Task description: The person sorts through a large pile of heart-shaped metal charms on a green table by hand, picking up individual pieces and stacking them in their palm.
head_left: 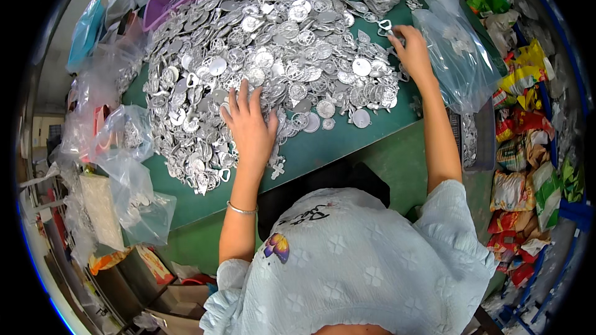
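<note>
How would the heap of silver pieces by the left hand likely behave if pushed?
The heap of silver pieces would probably slide and spread rather than move as one, since its flat pieces lie loose and overlapping. Single pieces look stiff, likely metal, judging by their shine and crisp outlines. A hard push toward the person could spill some, as a few lie near the green table's edge.

Silver-coloured metal pieces (285,43), mixed discs and openwork shapes, are lying heaped and overlapping across the bench (385,121), spreading toward its near edge. One round disc (361,118) is lying flat along the heap's near-right fringe. One open-framed piece (385,24) is showing toward the far right corner.
</note>
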`<control>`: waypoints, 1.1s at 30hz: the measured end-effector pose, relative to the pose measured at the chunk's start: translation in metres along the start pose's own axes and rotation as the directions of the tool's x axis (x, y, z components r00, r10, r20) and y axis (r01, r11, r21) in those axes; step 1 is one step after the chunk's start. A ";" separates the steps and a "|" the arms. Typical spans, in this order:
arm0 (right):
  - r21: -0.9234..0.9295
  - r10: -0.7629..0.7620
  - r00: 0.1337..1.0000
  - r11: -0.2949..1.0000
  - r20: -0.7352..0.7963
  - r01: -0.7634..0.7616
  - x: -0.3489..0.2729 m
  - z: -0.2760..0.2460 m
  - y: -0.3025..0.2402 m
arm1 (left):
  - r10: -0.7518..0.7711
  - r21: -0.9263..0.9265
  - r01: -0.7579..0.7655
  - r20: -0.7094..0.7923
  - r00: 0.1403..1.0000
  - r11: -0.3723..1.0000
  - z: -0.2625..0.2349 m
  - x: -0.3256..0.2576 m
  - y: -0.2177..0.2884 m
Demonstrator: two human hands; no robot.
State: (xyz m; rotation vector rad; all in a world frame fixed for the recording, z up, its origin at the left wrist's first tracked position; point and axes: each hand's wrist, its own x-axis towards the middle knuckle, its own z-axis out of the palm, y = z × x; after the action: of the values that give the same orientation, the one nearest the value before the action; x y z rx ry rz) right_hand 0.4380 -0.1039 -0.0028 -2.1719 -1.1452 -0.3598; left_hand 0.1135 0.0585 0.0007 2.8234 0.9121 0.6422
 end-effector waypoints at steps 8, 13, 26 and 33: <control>0.233 -0.172 0.945 0.966 0.279 0.108 -0.040 -0.027 -0.085 | 0.073 0.000 -0.073 -0.011 0.997 0.997 -0.004 -0.013 -0.002; 0.193 -0.226 0.957 0.962 0.184 0.190 -0.047 -0.009 -0.103 | 0.080 -0.137 -0.094 -0.105 0.991 0.986 -0.007 -0.036 -0.012; -0.028 -0.341 0.928 0.937 0.148 0.349 -0.064 0.033 -0.143 | -0.112 -0.396 0.013 -0.228 0.967 0.918 -0.028 -0.066 0.002; -0.118 -0.282 0.947 0.946 0.152 0.301 -0.073 0.035 -0.147 | -0.142 -0.894 0.447 0.437 0.888 0.043 -0.032 -0.081 0.044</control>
State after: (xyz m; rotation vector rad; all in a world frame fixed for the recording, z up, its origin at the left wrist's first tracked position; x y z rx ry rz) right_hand 0.2742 -0.0670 -0.0050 -2.1730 -1.5677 -0.4401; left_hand 0.0642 -0.0248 0.0103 1.2991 0.5732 0.5082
